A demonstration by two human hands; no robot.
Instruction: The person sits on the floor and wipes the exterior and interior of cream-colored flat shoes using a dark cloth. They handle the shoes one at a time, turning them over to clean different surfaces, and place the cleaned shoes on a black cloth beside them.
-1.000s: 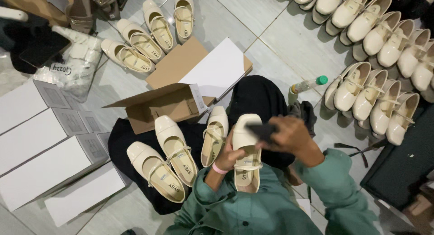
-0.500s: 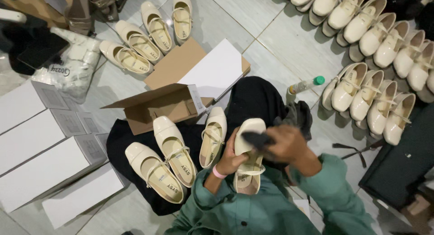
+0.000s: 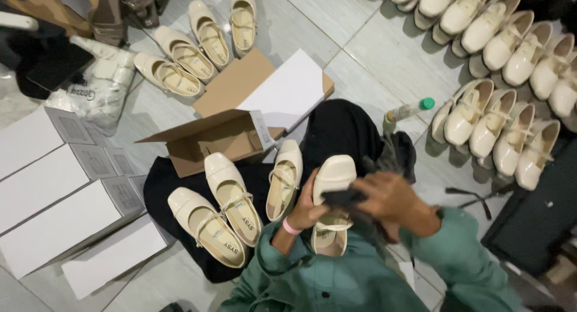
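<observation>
My left hand (image 3: 308, 207) grips a cream strap shoe (image 3: 332, 175) from its left side, toe pointing away from me. Across the top of that shoe, my right hand (image 3: 393, 199) presses a dark cloth (image 3: 344, 197). Both arms wear green sleeves, and a pink band sits on the left wrist. Three more cream shoes (image 3: 232, 199) lie on a black cloth (image 3: 174, 186) over my lap, just left of the held one.
An open brown cardboard box (image 3: 207, 142) and a flat white sheet (image 3: 282, 90) lie ahead. White shoe boxes (image 3: 54, 198) stack at left. Rows of cream shoes (image 3: 493, 54) line the right; several more (image 3: 192, 48) sit far left. A green-capped bottle (image 3: 410, 110) lies on the tiles.
My right hand with the dark cloth has slid a little down and right over the shoe. The left hand keeps its hold.
</observation>
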